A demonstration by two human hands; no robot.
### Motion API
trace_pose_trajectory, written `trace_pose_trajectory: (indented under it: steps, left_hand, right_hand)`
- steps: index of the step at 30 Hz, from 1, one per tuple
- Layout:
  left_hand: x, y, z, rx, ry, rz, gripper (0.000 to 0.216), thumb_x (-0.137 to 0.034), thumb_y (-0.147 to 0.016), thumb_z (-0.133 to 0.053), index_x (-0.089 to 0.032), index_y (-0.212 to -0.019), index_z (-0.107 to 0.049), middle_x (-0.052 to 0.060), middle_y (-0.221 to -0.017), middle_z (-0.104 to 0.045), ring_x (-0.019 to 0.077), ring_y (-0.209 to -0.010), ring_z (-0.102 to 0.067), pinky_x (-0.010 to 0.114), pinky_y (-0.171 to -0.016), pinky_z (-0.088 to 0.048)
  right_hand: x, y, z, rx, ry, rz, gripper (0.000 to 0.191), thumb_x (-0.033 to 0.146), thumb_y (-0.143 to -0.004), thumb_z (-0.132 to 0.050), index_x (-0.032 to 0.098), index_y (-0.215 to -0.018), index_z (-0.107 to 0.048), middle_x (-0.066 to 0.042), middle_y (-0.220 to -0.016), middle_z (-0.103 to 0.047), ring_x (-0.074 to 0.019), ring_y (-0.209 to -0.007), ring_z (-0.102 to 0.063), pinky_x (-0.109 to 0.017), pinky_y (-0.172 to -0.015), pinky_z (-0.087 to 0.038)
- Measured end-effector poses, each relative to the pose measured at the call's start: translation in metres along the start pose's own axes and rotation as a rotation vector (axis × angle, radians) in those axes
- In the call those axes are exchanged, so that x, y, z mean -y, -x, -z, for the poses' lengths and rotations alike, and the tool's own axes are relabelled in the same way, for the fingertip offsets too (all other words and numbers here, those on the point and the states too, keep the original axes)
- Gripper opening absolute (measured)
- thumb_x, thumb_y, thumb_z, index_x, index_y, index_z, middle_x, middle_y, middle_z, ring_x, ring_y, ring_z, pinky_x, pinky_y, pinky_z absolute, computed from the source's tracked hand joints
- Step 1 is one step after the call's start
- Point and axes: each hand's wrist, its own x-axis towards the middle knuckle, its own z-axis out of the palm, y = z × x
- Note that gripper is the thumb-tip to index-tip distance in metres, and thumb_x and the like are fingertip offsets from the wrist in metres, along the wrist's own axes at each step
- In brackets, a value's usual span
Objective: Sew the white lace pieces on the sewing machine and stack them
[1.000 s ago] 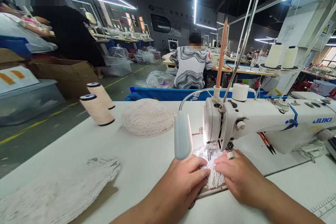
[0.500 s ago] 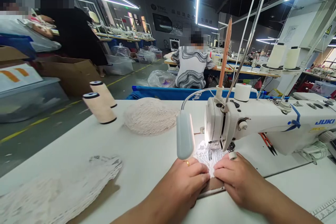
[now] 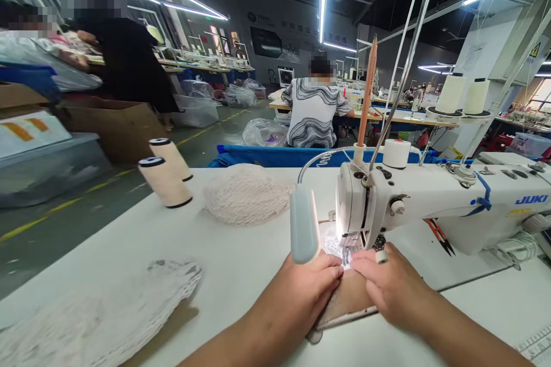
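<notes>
A small piece of white lace [image 3: 330, 244] lies under the needle area of the white sewing machine [image 3: 430, 189], brightly lit. My left hand [image 3: 299, 287] pinches its near edge from the left, fingers pressed together. From the right, my right hand [image 3: 394, 284] holds the same edge, its fingertips close to the presser foot. Only a narrow gap separates the two hands. A grey lamp [image 3: 303, 226] on a bendy arm hangs just above my left hand and hides part of the lace.
Pale lace pieces lie at the table's back [image 3: 247, 195] and front left. Two cream thread cones [image 3: 166, 183] stand at the left edge. Orange-handled snips [image 3: 439, 236] rest behind the machine arm. A co-worker [image 3: 316, 109] sits ahead; another person stands at left.
Both hands have moved slightly forward toward the needle. The lace has slid further under the presser foot, so less shows in front and more of the brown plate is bare.
</notes>
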Motion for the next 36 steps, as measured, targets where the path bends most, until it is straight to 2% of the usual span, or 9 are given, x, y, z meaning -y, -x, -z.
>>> trace_pose_trajectory:
  steps: [7, 15, 19, 21, 23, 26, 29, 33, 36]
  left_hand:
    - [0.004, 0.004, -0.001, 0.078, 0.010, 0.128, 0.031, -0.013, -0.105, -0.048, -0.024, -0.115, -0.075, 0.007, -0.115, -0.080, 0.0262, -0.100, -0.074, 0.040, -0.085, -0.059]
    - [0.012, 0.015, -0.005, 0.099, -0.013, 0.160, 0.033, -0.020, -0.107, -0.048, -0.025, -0.131, -0.070, 0.011, -0.131, -0.075, 0.0298, -0.112, -0.072, 0.044, -0.093, -0.061]
    - [0.015, 0.018, -0.004, 0.103, -0.127, 0.217, 0.038, -0.029, -0.102, -0.061, -0.026, -0.139, -0.064, 0.014, -0.144, -0.069, 0.0367, -0.123, -0.067, 0.049, -0.097, -0.059]
    - [0.012, 0.015, 0.002, 0.129, -0.216, 0.234, 0.035, -0.032, -0.098, -0.065, -0.024, -0.132, -0.066, 0.014, -0.136, -0.073, 0.0372, -0.115, -0.069, 0.050, -0.093, -0.058]
    - [0.007, 0.010, 0.010, 0.155, -0.279, 0.218, 0.017, -0.033, -0.098, -0.063, -0.022, -0.108, -0.072, 0.011, -0.107, -0.079, 0.0333, -0.092, -0.071, 0.046, -0.082, -0.054]
    - [0.001, 0.002, 0.026, 0.141, -0.217, 0.169, 0.036, -0.031, -0.106, -0.048, -0.024, -0.074, -0.063, 0.002, -0.067, -0.067, 0.0240, -0.062, -0.058, 0.040, -0.070, -0.045]
    - [0.001, -0.004, 0.040, 0.070, -0.132, 0.182, 0.040, -0.025, -0.108, -0.037, -0.024, -0.083, -0.068, 0.003, -0.074, -0.070, 0.0233, -0.067, -0.060, 0.037, -0.070, -0.044]
    - [0.001, -0.010, 0.046, 0.284, -0.033, 0.263, 0.028, -0.024, -0.101, -0.047, -0.025, -0.110, -0.073, 0.008, -0.111, -0.077, 0.0276, -0.098, -0.070, 0.036, -0.082, -0.052]
    - [-0.008, -0.014, 0.048, 0.481, -0.094, 0.471, 0.022, -0.024, -0.096, -0.054, -0.025, -0.109, -0.072, 0.008, -0.104, -0.077, 0.0283, -0.090, -0.073, 0.034, -0.076, -0.051]
  right_hand:
    - [-0.001, -0.005, -0.001, -0.049, 0.030, 0.008, 0.055, 0.001, -0.084, -0.060, 0.024, -0.133, -0.072, -0.009, -0.127, -0.076, -0.0282, -0.114, -0.064, -0.038, -0.098, -0.055]
    - [0.001, -0.003, -0.004, -0.083, -0.003, -0.016, 0.050, -0.001, -0.085, -0.059, 0.020, -0.128, -0.073, -0.011, -0.124, -0.075, -0.0286, -0.114, -0.064, -0.038, -0.098, -0.056]
    - [0.000, 0.000, -0.005, -0.106, -0.024, -0.013, 0.045, -0.003, -0.083, -0.058, 0.021, -0.119, -0.072, -0.009, -0.126, -0.075, -0.0270, -0.108, -0.063, -0.036, -0.093, -0.054]
    - [-0.001, 0.002, -0.007, -0.109, -0.030, 0.004, 0.040, -0.004, -0.083, -0.056, 0.022, -0.110, -0.070, -0.008, -0.116, -0.075, -0.0260, -0.101, -0.062, -0.035, -0.087, -0.052]
    - [-0.001, 0.003, -0.010, -0.106, -0.043, 0.047, 0.034, -0.003, -0.085, -0.054, 0.023, -0.102, -0.067, -0.006, -0.102, -0.074, -0.0249, -0.094, -0.061, -0.034, -0.083, -0.050]
    - [0.003, 0.003, -0.013, -0.117, -0.122, 0.148, 0.029, 0.001, -0.092, -0.051, 0.023, -0.104, -0.065, -0.005, -0.097, -0.072, -0.0233, -0.088, -0.062, -0.035, -0.084, -0.050]
    - [0.014, -0.001, -0.013, -0.161, -0.255, 0.236, 0.029, 0.006, -0.098, -0.047, 0.023, -0.115, -0.063, -0.007, -0.107, -0.075, -0.0232, -0.092, -0.064, -0.036, -0.086, -0.050]
    - [0.028, -0.003, -0.014, -0.144, -0.320, 0.306, 0.026, 0.016, -0.101, -0.055, 0.024, -0.125, -0.062, -0.007, -0.113, -0.076, -0.0250, -0.098, -0.065, -0.037, -0.086, -0.047]
    - [0.032, -0.001, -0.018, -0.151, -0.252, 0.341, 0.026, 0.017, -0.097, -0.061, 0.026, -0.122, -0.063, -0.003, -0.101, -0.076, -0.0239, -0.090, -0.063, -0.037, -0.080, -0.041]
